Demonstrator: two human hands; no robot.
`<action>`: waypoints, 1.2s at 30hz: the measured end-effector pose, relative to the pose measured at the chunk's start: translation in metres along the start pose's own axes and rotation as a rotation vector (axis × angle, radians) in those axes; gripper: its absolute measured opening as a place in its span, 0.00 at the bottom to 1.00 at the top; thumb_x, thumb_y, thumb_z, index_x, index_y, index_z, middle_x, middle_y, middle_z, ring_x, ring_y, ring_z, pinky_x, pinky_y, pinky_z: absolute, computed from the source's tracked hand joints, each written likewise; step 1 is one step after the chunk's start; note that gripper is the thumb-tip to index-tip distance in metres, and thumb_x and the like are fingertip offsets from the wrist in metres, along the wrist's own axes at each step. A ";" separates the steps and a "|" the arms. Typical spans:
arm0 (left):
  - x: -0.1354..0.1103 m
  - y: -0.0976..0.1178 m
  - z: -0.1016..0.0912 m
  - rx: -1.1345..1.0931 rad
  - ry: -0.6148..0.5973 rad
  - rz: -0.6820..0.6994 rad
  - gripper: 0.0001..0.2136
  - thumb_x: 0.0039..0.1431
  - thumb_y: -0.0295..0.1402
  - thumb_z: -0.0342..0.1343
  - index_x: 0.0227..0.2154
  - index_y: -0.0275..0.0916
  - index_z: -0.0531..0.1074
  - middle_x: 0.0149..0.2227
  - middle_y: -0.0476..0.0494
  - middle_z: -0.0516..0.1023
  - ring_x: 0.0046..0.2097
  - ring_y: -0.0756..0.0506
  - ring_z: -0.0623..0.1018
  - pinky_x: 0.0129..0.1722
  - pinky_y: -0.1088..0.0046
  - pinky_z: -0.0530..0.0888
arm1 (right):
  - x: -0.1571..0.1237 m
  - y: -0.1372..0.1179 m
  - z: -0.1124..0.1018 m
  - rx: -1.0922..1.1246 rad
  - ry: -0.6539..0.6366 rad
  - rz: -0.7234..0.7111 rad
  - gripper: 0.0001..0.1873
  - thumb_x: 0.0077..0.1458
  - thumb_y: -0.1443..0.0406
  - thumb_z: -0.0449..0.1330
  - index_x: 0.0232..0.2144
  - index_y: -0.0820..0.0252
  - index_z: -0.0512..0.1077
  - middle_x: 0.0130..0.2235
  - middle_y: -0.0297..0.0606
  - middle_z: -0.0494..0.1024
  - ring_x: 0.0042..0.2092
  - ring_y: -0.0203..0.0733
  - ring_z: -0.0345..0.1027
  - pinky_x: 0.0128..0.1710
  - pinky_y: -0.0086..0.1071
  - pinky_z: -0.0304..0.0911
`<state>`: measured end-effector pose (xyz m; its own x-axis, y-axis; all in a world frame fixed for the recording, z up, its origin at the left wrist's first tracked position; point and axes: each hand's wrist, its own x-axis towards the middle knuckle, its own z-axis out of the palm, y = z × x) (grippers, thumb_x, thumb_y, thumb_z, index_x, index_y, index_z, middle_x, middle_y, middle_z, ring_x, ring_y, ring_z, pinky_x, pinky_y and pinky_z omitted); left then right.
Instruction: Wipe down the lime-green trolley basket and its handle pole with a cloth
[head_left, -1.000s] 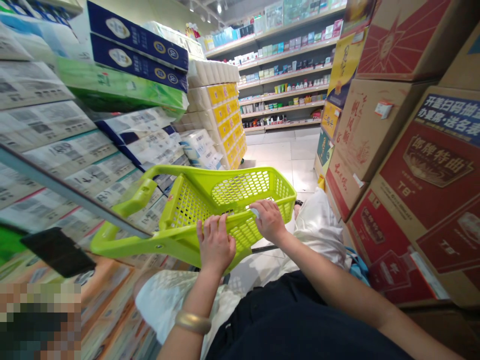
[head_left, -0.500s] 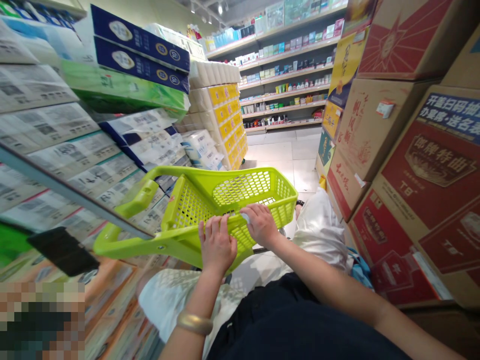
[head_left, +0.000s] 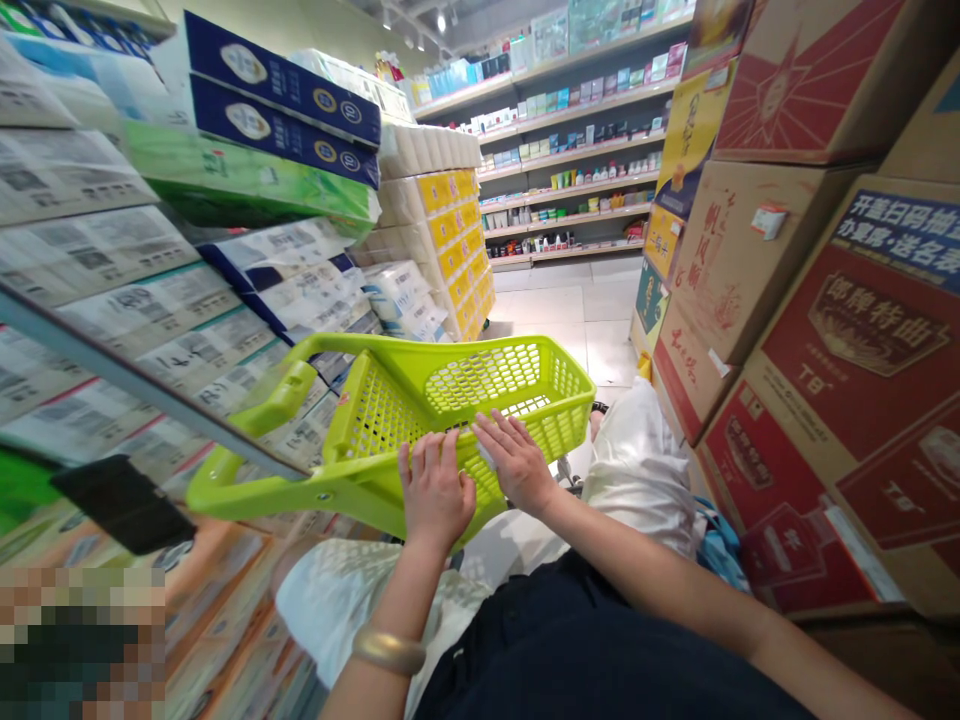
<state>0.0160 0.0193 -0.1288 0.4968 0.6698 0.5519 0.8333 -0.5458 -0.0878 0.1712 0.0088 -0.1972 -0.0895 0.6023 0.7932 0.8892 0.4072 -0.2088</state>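
the right hand (head_left: 516,465) has changed most since the earlier frame: its fingers, curled over the rim before, now lie spread and straighter across the near rim of the lime-green plastic shopping basket (head_left: 556,374), touching it without clenching. the left hand (head_left: 436,490) grasps that same rim, fingers hooked over it, just beside the right hand. the basket sits in front of the person, open side up and tilted. its long axis runs from the pull handle (head_left: 274,398) at the left end, which points toward the stacked tissue packs (head_left: 105,270), across to the far right corner. beyond the basket stand shelves of boxed goods (head_left: 570,165); right of it, printed cardboard cartons (head_left: 847,340) are piled. white cloth (head_left: 637,470) shows just below it.
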 end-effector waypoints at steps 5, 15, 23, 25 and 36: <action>0.001 0.001 0.002 -0.013 0.007 -0.001 0.25 0.51 0.29 0.51 0.55 0.34 0.65 0.51 0.34 0.72 0.58 0.36 0.66 0.65 0.52 0.49 | -0.021 0.047 -0.011 -0.116 0.078 0.203 0.41 0.52 0.79 0.46 0.67 0.60 0.49 0.65 0.43 0.62 0.69 0.44 0.46 0.66 0.47 0.49; 0.005 -0.003 0.001 -0.017 -0.028 0.006 0.26 0.51 0.29 0.51 0.55 0.34 0.65 0.51 0.33 0.71 0.58 0.35 0.65 0.64 0.51 0.49 | 0.012 -0.007 0.017 -0.076 -0.055 0.076 0.36 0.54 0.73 0.49 0.66 0.63 0.52 0.67 0.40 0.57 0.70 0.43 0.39 0.69 0.44 0.40; 0.005 -0.007 -0.001 0.003 -0.029 0.012 0.25 0.52 0.29 0.51 0.55 0.33 0.66 0.50 0.34 0.72 0.57 0.36 0.66 0.64 0.53 0.50 | -0.022 0.077 -0.016 -0.179 0.130 0.426 0.39 0.50 0.76 0.47 0.65 0.61 0.53 0.61 0.48 0.62 0.66 0.51 0.48 0.63 0.51 0.49; 0.004 -0.007 -0.001 0.003 -0.020 0.011 0.25 0.52 0.29 0.51 0.55 0.33 0.66 0.50 0.34 0.72 0.57 0.36 0.66 0.64 0.53 0.49 | -0.027 0.094 -0.023 -0.229 0.192 0.567 0.37 0.51 0.74 0.49 0.65 0.60 0.55 0.55 0.51 0.63 0.59 0.55 0.55 0.59 0.54 0.54; 0.000 -0.010 -0.001 -0.051 -0.013 0.023 0.27 0.51 0.28 0.51 0.57 0.36 0.65 0.51 0.34 0.72 0.56 0.35 0.66 0.64 0.50 0.49 | -0.014 0.034 0.013 -0.072 0.157 0.198 0.16 0.53 0.74 0.53 0.44 0.57 0.67 0.45 0.43 0.68 0.50 0.46 0.59 0.51 0.39 0.55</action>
<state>0.0072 0.0243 -0.1269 0.5193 0.6632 0.5390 0.8082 -0.5861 -0.0575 0.1970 0.0233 -0.2226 0.1548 0.5493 0.8212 0.9127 0.2387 -0.3317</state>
